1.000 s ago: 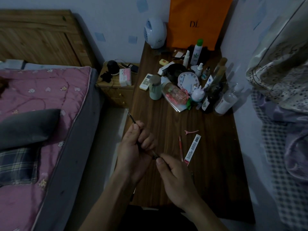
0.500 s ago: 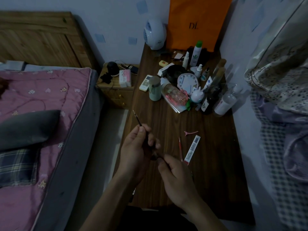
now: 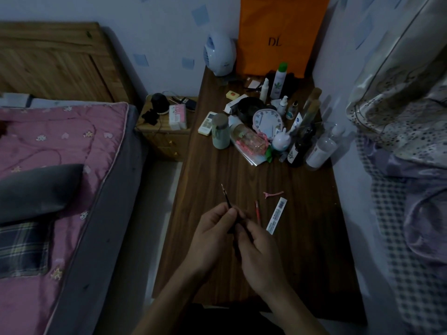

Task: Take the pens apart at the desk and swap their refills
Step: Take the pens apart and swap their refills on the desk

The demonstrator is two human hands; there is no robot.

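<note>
The thumb and first finger of the left hand point(image 3: 212, 235) pinch a thin dark pen point(image 3: 226, 197). Its pointed tip sticks out upward and away from the person, a little to the left. The fingers of the right hand point(image 3: 258, 252) are curled round the lower end of this same pen, and the two hands touch each other there. That lower part is mostly hidden between them, so I cannot tell whether the pen is in one piece. Both hands are above the near part of the wooden desk point(image 3: 302, 250).

Just beside the right hand a red pen point(image 3: 257, 211) lies on the desk, then a white strip point(image 3: 277, 216) with print, and a pink hair clip point(image 3: 273, 194) behind them. At the far end stand bottles point(image 3: 319, 151), a round clock point(image 3: 267, 122) and an orange bag point(image 3: 283, 32). To the left is a bed point(image 3: 60, 146) with a pink cover.
</note>
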